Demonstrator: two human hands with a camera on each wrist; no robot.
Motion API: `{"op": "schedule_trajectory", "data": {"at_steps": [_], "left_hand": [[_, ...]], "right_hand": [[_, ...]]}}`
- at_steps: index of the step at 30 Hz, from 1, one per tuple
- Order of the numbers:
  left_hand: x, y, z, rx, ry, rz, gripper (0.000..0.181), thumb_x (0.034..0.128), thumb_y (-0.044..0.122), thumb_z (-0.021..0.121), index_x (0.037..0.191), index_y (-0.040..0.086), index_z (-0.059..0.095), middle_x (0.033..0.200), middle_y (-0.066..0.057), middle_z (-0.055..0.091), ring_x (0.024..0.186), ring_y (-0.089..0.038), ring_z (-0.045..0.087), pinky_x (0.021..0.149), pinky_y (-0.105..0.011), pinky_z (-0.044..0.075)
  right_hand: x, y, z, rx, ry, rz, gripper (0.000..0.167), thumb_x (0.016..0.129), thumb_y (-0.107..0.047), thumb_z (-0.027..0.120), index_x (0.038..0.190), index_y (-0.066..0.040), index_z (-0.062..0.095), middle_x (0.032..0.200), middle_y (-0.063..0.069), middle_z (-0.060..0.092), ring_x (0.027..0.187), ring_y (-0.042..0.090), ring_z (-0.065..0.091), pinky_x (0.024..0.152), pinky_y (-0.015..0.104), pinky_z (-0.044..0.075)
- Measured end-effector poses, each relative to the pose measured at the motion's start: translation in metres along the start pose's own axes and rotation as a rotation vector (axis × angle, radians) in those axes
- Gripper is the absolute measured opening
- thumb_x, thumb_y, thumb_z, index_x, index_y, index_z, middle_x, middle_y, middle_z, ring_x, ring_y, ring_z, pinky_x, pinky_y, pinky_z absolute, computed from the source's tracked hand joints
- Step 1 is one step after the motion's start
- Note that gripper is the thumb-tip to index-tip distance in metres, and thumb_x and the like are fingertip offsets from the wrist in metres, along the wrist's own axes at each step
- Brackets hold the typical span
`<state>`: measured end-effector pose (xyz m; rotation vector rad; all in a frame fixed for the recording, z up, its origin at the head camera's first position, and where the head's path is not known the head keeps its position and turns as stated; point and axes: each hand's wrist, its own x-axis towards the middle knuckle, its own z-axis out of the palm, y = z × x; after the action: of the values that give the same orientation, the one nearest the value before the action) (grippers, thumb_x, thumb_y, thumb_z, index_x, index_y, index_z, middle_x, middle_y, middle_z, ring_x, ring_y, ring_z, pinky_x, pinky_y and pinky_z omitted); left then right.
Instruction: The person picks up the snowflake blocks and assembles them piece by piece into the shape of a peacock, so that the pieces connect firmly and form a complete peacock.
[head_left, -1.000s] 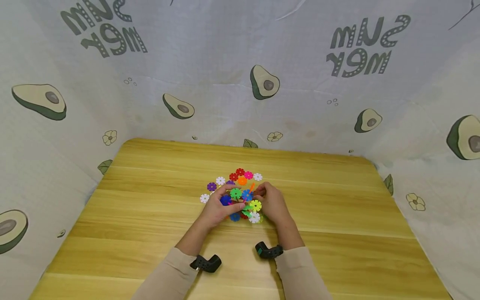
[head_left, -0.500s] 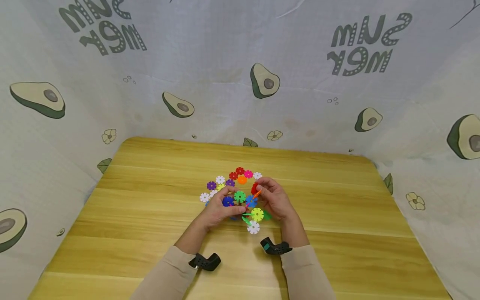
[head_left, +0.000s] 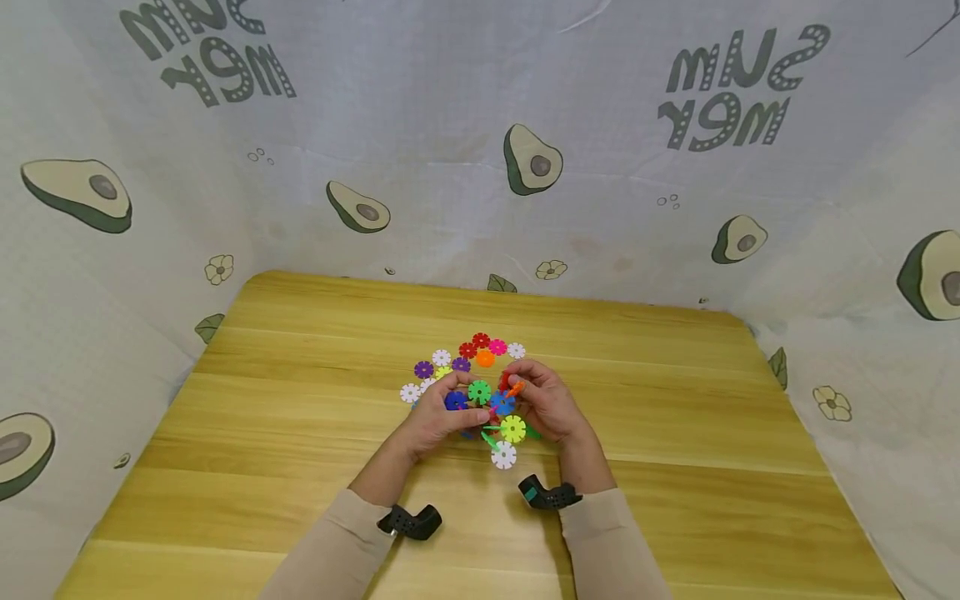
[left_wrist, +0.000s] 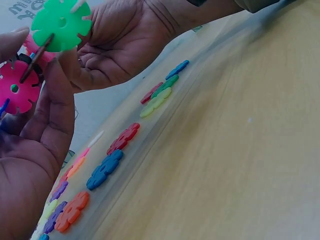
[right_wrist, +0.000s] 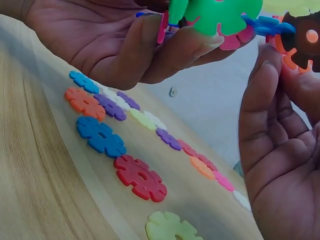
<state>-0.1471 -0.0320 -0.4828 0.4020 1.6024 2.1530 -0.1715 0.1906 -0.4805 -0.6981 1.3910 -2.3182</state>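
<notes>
Several linked discs (right_wrist: pixel 225 14) — partly hidden, fingers (right_wrist: pixel 175 56) overlapping

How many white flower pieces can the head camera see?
5 white notched plastic discs: one on the held multicoloured cluster, one leftmost, one by the left hand, one beyond it, one right of a pink notched disc. More may be hidden.

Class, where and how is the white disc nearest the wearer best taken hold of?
I'd pinch the white disc by its near rim, thumb on top, coming from the wearer's side: its face shows upward, that rim is clear of the left hand and right hand, and a green disc seems to meet its far-left edge.
</notes>
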Motion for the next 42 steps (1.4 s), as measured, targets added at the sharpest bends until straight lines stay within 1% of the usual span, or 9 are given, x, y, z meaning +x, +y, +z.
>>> {"op": "schedule_trajectory", "data": {"at_steps": [6, 11, 24, 27, 30, 34, 36, 38, 42], "left_hand": [[-0.001, 0.001, 0.002, -0.084, 0.007, 0.011, 0.046, 0.0881, 0.009, 0.079, 0.126, 0.007, 0.052, 0.104, 0.005, 0.071, 0.091, -0.008, 0.071, 0.079, -0.023, 0.061], [-0.001, 0.0, 0.002, -0.145, 0.014, -0.001, 0.045, 0.0885, 0.003, 0.076, 0.125, 0.01, 0.05, 0.104, 0.003, 0.07, 0.09, -0.01, 0.071, 0.078, -0.024, 0.062], [-0.002, 0.001, 0.0, -0.096, -0.024, -0.039, 0.046, 0.0898, 0.01, 0.077, 0.126, 0.012, 0.048, 0.108, 0.0, 0.068, 0.089, -0.011, 0.071, 0.076, -0.024, 0.061], [-0.002, 0.001, 0.0, -0.098, -0.027, -0.038, 0.046, 0.0903, 0.009, 0.076, 0.126, 0.012, 0.048, 0.106, 0.001, 0.069, 0.088, -0.011, 0.071, 0.075, -0.025, 0.062], [-0.001, 0.002, -0.002, -0.093, -0.017, -0.032, 0.045, 0.0913, 0.009, 0.074, 0.127, 0.012, 0.047, 0.102, 0.002, 0.07, 0.084, -0.011, 0.072, 0.072, -0.025, 0.061], [0.001, 0.006, -0.006, -0.154, 0.072, 0.01, 0.041, 0.0941, 0.002, 0.066, 0.127, 0.012, 0.045, 0.1, 0.003, 0.07, 0.081, -0.012, 0.073, 0.07, -0.027, 0.063], [0.002, 0.007, -0.009, -0.209, 0.149, 0.041, 0.039, 0.0945, -0.002, 0.062, 0.126, 0.014, 0.045, 0.1, 0.002, 0.069, 0.08, -0.012, 0.073, 0.071, -0.028, 0.063], [0.003, 0.009, -0.011, -0.262, 0.218, 0.067, 0.038, 0.0948, -0.006, 0.059, 0.123, 0.015, 0.046, 0.101, 0.001, 0.067, 0.078, -0.013, 0.073, 0.07, -0.028, 0.063], [0.003, 0.01, -0.014, -0.302, 0.287, 0.083, 0.038, 0.0942, -0.009, 0.058, 0.119, 0.018, 0.047, 0.101, 0.0, 0.066, 0.077, -0.013, 0.072, 0.069, -0.027, 0.063]], "right_hand": [[0.002, 0.001, 0.003, -0.025, 0.015, -0.009, 0.032, 0.107, -0.004, 0.049, 0.113, -0.022, 0.074, 0.099, -0.007, 0.071, 0.078, 0.002, 0.065, 0.07, 0.013, 0.057], [0.002, -0.001, 0.005, -0.006, 0.025, -0.017, 0.03, 0.106, -0.005, 0.051, 0.114, -0.022, 0.075, 0.101, -0.006, 0.073, 0.084, 0.003, 0.069, 0.074, 0.016, 0.06], [0.001, 0.002, 0.005, -0.02, 0.08, 0.009, 0.032, 0.107, -0.004, 0.049, 0.113, -0.023, 0.074, 0.102, -0.007, 0.074, 0.085, 0.004, 0.069, 0.074, 0.016, 0.06], [0.002, 0.002, 0.005, -0.054, 0.159, 0.025, 0.031, 0.107, -0.007, 0.049, 0.111, -0.025, 0.074, 0.101, -0.008, 0.074, 0.083, 0.004, 0.068, 0.072, 0.015, 0.059], [0.004, 0.002, 0.006, -0.216, 0.344, 0.072, 0.026, 0.106, -0.007, 0.053, 0.11, -0.022, 0.073, 0.099, -0.008, 0.072, 0.083, 0.004, 0.067, 0.072, 0.016, 0.059], [0.006, -0.001, 0.007, -0.699, 0.521, 0.226, 0.017, 0.103, -0.01, 0.06, 0.112, -0.01, 0.074, 0.104, 0.0, 0.072, 0.091, 0.011, 0.066, 0.081, 0.023, 0.059], [0.006, -0.003, 0.009, -0.953, 0.519, 0.291, 0.019, 0.101, -0.012, 0.063, 0.115, -0.008, 0.074, 0.111, 0.005, 0.073, 0.096, 0.017, 0.065, 0.085, 0.03, 0.058], [0.007, -0.004, 0.012, -1.123, 0.486, 0.315, 0.019, 0.099, -0.014, 0.067, 0.115, -0.009, 0.075, 0.115, 0.009, 0.072, 0.098, 0.022, 0.063, 0.085, 0.036, 0.056], [0.008, -0.004, 0.023, -1.239, 0.317, 0.38, 0.022, 0.089, -0.016, 0.079, 0.11, -0.011, 0.076, 0.111, 0.008, 0.065, 0.095, 0.023, 0.058, 0.082, 0.037, 0.054]]}}
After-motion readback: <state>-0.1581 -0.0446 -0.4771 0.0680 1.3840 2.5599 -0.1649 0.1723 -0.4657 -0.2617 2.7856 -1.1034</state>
